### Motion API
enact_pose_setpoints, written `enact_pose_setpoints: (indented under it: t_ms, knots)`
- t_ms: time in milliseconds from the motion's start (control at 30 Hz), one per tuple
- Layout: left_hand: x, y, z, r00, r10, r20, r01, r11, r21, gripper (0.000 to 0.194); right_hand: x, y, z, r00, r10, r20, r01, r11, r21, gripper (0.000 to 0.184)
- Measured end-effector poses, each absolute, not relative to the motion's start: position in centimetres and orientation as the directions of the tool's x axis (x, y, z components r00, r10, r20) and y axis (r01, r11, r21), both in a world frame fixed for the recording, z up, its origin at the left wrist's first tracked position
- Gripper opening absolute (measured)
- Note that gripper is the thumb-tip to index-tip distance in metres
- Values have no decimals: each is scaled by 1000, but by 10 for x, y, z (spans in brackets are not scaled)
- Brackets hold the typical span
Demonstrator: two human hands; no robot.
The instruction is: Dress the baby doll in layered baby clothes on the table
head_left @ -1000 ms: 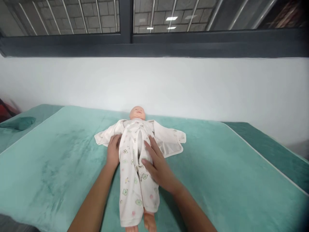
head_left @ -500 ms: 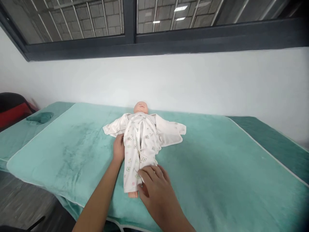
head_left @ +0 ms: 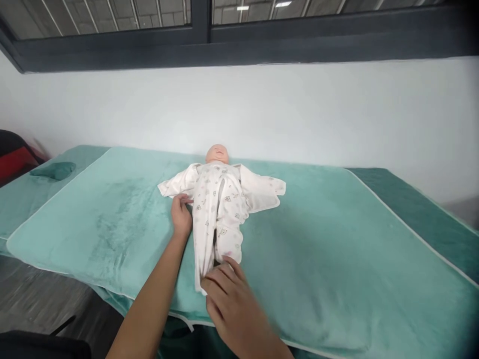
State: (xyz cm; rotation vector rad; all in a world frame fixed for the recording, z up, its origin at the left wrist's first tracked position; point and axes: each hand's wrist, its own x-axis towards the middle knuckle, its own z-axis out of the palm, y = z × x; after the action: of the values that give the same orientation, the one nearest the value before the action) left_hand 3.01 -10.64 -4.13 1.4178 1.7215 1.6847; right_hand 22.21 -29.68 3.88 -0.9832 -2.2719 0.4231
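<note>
A baby doll (head_left: 217, 153) lies on its back, its head toward the wall. It wears white printed baby trousers (head_left: 229, 222) with an open slit in the middle, over a white long-sleeved top (head_left: 260, 189) whose sleeves spread to both sides. My left hand (head_left: 181, 215) rests beside the doll's waist, fingers partly spread, fingertips touching the edge of the clothing. At the lower end of the trouser leg on the left, my right hand (head_left: 230, 299) pinches the cloth, which is drawn into folds. The doll's feet are hidden.
A green plush cover (head_left: 318, 259) spreads over the bed, with a face hole (head_left: 56, 170) near its left end. Behind stands a white wall (head_left: 299, 114) below a dark window frame (head_left: 239, 42). A red and black object (head_left: 17, 162) stands at the left.
My right hand has shifted left, onto the left-side trouser leg, and pulled its cloth into folds. The doll's foot that showed there is now covered. My left hand stays at the waist.
</note>
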Motion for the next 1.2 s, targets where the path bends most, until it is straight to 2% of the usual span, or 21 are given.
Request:
enact_pose_setpoints:
  t_ms: [100, 200, 300, 400, 467, 600, 733, 900, 1033, 1200]
  knots:
    - [30, -105, -43, -461, 809, 366, 364, -204, 909, 26, 239, -303, 30, -512, 731, 450, 523, 682, -511, 38]
    - [31, -105, -42, -432, 822, 371, 399, -195, 896, 26, 255, -303, 5, -259, 824, 505, 638, 538, -551, 47]
    - [32, -106, -40, -406, 831, 380, 432, -192, 881, 26, 257, -295, -21, -115, 871, 477, 759, 387, -524, 42]
    - [33, -107, -39, -410, 829, 381, 426, -195, 883, 25, 250, -280, -32, -119, 887, 447, 789, 358, -500, 27]
    - [33, -107, -38, -414, 829, 376, 420, -193, 887, 25, 247, -275, -29, -135, 881, 454, 756, 388, -528, 20]
    - [33, -107, -37, -407, 834, 374, 430, -186, 883, 25, 259, -287, -2, -201, 838, 507, 566, 522, -638, 19]
    - [33, -106, -38, -394, 840, 373, 444, -181, 877, 27, 277, -308, 26, -346, 775, 528, 488, 630, -605, 25]
    - [33, -104, -39, -384, 846, 370, 448, -180, 876, 29, 290, -303, 30, -533, 779, 332, 576, 621, -531, 15]
    - [33, -103, -40, -304, 848, 434, 544, -220, 810, 31, 293, -287, 32, -464, 807, 366, 531, 584, -614, 17]
    - [33, -103, -41, -172, 878, 447, 649, -241, 722, 27, 282, -227, 44, -198, 903, 381, 564, 423, -710, 22]
